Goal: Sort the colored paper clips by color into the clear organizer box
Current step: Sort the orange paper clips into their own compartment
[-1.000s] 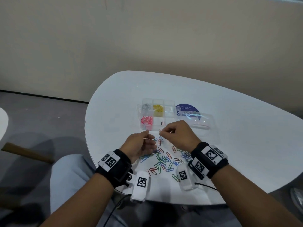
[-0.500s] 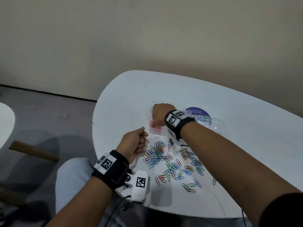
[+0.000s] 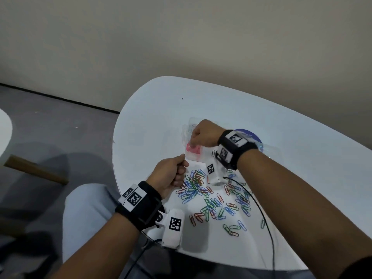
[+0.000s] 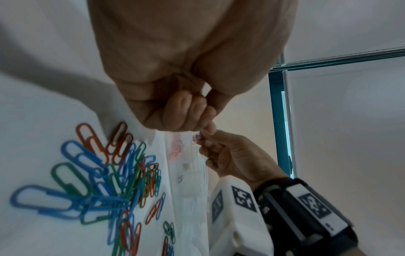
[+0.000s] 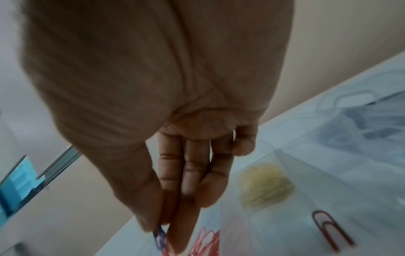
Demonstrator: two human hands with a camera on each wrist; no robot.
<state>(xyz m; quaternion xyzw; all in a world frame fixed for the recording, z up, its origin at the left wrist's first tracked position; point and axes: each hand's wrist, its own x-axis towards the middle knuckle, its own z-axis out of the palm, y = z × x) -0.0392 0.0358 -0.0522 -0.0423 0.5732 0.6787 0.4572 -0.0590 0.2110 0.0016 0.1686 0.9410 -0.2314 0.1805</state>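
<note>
The right hand (image 3: 203, 133) hovers over the clear plastic organizer box (image 3: 196, 156) on the white tabletop (image 3: 161, 117), its fingers (image 5: 186, 216) pinching a small blue paper clip (image 5: 159, 236) just beside the box's pink-clip compartment. The left hand (image 3: 171, 174) sits near the box, curled, contents unclear (maybe nothing). Best to let go only once over an unclaimed cell, low, so it doesn't bounce among the pinks. The loose pile of mixed clips (image 3: 211, 198) lies near the box, toward the person.

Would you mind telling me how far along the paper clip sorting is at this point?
Early on. Pink and yellow clips already sit in organizer box compartments, plus one red clip. The right hand pinches a blue clip over the box. A large mixed pile remains on the table.
</note>
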